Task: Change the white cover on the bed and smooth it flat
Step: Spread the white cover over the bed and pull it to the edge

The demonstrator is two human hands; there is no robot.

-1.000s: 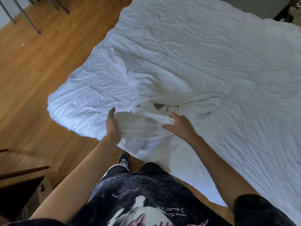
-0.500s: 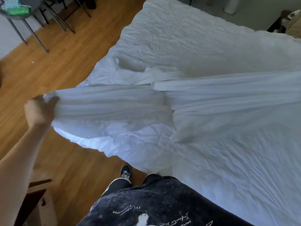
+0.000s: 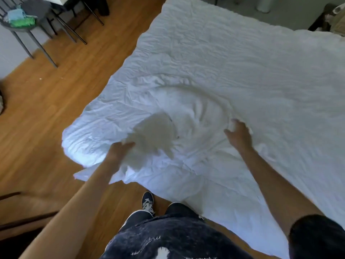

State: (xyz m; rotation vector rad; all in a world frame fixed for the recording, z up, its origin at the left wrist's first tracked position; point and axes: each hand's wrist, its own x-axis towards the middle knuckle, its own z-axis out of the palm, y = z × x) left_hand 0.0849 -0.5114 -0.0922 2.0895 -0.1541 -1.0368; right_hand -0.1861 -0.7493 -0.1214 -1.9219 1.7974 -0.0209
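Fingers of your left hand [image 3: 119, 149], at the lower centre-left of the frame, curl into a bunched fold of the crumpled white fabric cover [image 3: 214, 75]; motion blur hides exactly how much cloth they pinch. Your right hand [image 3: 238, 134], right of centre, lies on the cover with fingers spread and loose, holding nothing that shows. Between the two hands the fabric swirls into a rumpled ring, with a duller, greyish patch [image 3: 155, 130] just above your left hand. From there the cover spreads up and to the right over the bed, its long axis running from the lower left corner toward the upper right of the frame. That near corner hangs over the wooden floor [image 3: 56, 109], just left of your left hand, so your left hand is the nearer one to draw it out, while the right likely sweeps creases toward the upper right.
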